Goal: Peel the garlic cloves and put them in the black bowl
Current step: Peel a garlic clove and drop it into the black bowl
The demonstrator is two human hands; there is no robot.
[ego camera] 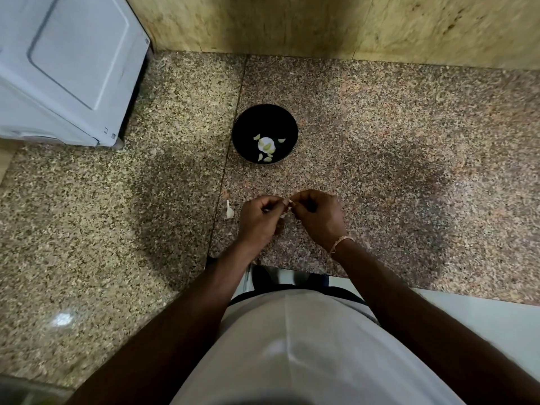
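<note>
Pinching papery garlic clove (290, 204), left hand (261, 219), right hand (317, 217); round black bowl (248, 118), speckled granite

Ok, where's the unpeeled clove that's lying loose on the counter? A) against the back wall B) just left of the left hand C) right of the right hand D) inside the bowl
B: the loose clove lies on the counter just left of the left hand, nearer the person than the bowl.
</note>
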